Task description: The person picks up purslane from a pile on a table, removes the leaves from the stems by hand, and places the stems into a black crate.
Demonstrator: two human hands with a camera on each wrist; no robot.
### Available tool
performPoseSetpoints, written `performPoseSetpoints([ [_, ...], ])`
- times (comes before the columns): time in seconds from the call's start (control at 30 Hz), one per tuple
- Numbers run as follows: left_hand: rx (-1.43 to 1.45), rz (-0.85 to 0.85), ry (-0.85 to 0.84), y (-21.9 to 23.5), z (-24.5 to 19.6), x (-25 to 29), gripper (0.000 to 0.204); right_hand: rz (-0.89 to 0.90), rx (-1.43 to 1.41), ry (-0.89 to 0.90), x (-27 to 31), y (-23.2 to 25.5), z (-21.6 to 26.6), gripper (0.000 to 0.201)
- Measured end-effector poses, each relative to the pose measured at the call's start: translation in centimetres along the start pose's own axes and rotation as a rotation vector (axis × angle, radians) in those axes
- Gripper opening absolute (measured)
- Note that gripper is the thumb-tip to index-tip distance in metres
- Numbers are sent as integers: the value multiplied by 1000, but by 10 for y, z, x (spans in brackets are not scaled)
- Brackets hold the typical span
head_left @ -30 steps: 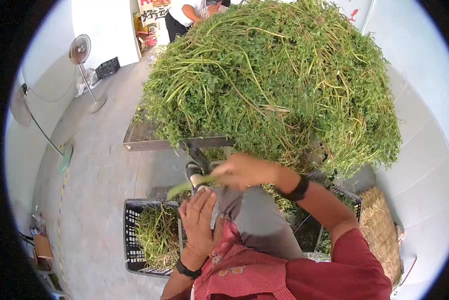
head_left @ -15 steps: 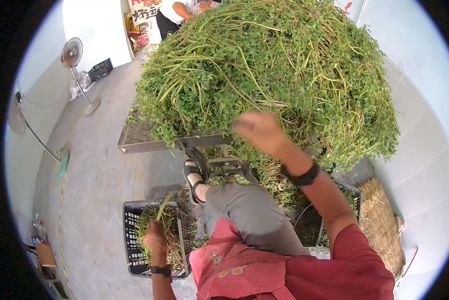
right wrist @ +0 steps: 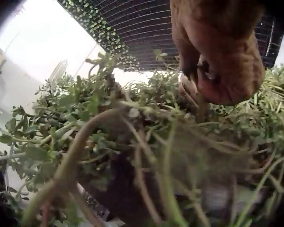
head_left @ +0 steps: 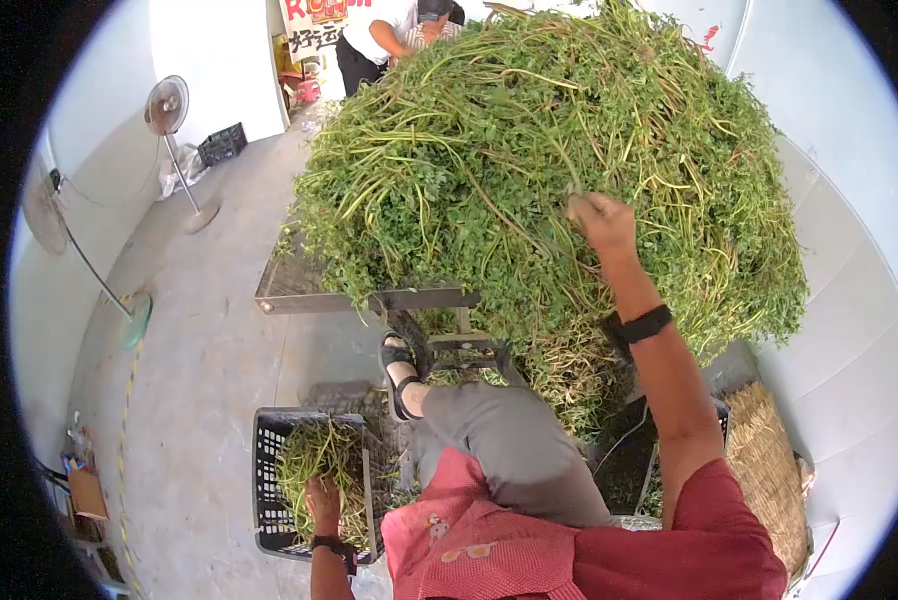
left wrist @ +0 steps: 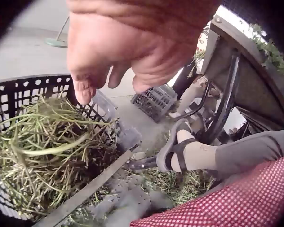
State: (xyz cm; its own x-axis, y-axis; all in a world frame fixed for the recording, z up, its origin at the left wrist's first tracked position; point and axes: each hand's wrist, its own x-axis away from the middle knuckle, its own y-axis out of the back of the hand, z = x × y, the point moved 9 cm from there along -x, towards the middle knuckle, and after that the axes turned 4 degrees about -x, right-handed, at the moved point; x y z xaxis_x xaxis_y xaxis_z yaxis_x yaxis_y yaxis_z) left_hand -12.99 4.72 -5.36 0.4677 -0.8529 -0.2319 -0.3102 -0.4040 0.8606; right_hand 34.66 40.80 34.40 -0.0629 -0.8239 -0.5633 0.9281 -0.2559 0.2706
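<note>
A big heap of leafy green plants [head_left: 449,200] with long stems covers the table. My right hand [head_left: 606,222] is over the heap's near side and pinches a stem [right wrist: 203,111] between thumb and fingers. Down at the left, my left hand [head_left: 321,500] hangs over a black plastic crate [head_left: 269,470] of cut stems [left wrist: 61,156]. Its fingers [left wrist: 83,90] point loosely downward with nothing between them. One thicker pale stem [left wrist: 54,150] lies on top of the cut stems.
The wooden table edge [head_left: 369,299] runs in front of my sandalled foot [head_left: 399,375]. Fans [head_left: 167,105] stand on the left, and a straw mat [head_left: 764,470] lies at the right. Another person [head_left: 384,40] is beyond the heap. Plant scraps [head_left: 569,375] lie under the table.
My hands were together in front of my lap with a green stem. The left hand then moved down to the crate with a stem and let it go; the right hand reached forward onto the heap.
</note>
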Motion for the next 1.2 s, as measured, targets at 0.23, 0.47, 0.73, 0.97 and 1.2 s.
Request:
performPoseSetpoints([
  [0.23, 525, -29, 169, -48, 16, -26, 23, -38, -630, -371, 14, 35, -14, 24],
  [0.47, 532, -39, -24, 6, -93, -56, 22, 182, -794, -215, 18, 42, -3, 17],
  [0.73, 389, -103, -403, 132, -271, -63, 28, 269, -333, 92, 60, 51, 78, 22],
  [0.97, 266, -319, -815, 228, -402, -19, 45, 1071, -199, -306, 158, -11, 106, 28],
  [1.2, 661, 192, -611, 156, -409, -5, 46, 1307, -484, -545, 242, -49, 85, 45],
])
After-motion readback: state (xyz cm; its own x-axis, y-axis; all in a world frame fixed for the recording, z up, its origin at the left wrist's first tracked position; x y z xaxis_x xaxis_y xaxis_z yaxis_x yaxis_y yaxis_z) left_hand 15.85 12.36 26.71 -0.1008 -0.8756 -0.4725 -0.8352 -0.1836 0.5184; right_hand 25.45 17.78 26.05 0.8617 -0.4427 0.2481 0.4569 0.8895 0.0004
